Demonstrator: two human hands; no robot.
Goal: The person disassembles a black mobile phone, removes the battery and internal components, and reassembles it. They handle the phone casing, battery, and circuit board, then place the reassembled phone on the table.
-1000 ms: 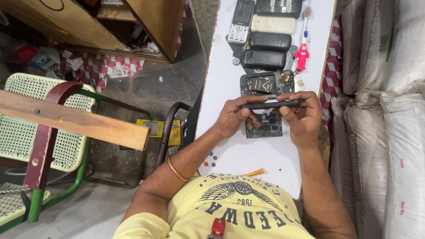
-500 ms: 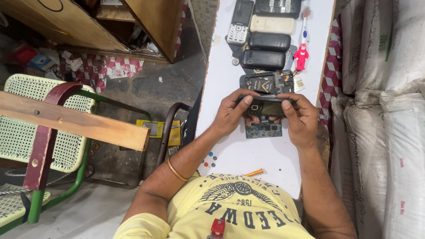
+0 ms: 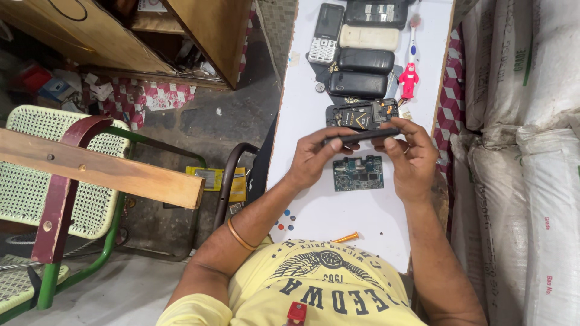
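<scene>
Both hands hold a thin black phone casing (image 3: 361, 136) edge-on above the white table (image 3: 302, 121). My left hand (image 3: 314, 158) grips its left end and my right hand (image 3: 409, 158) grips its right end. Just below the casing, a green circuit board (image 3: 358, 172) lies flat on the table between my hands. An opened phone body (image 3: 361, 115) with exposed parts sits right behind the casing.
Several phones (image 3: 361, 60) lie in a row at the table's far end, beside a red toothbrush with a figure handle (image 3: 409, 78). An orange-handled screwdriver (image 3: 345, 238) lies near my chest. White sacks (image 3: 519, 151) stack up on the right. A green chair (image 3: 54, 199) stands at left.
The casing has turned from face-up to edge-on in my hands. Both hands have lifted slightly, and the circuit board beneath them is now in plain view.
</scene>
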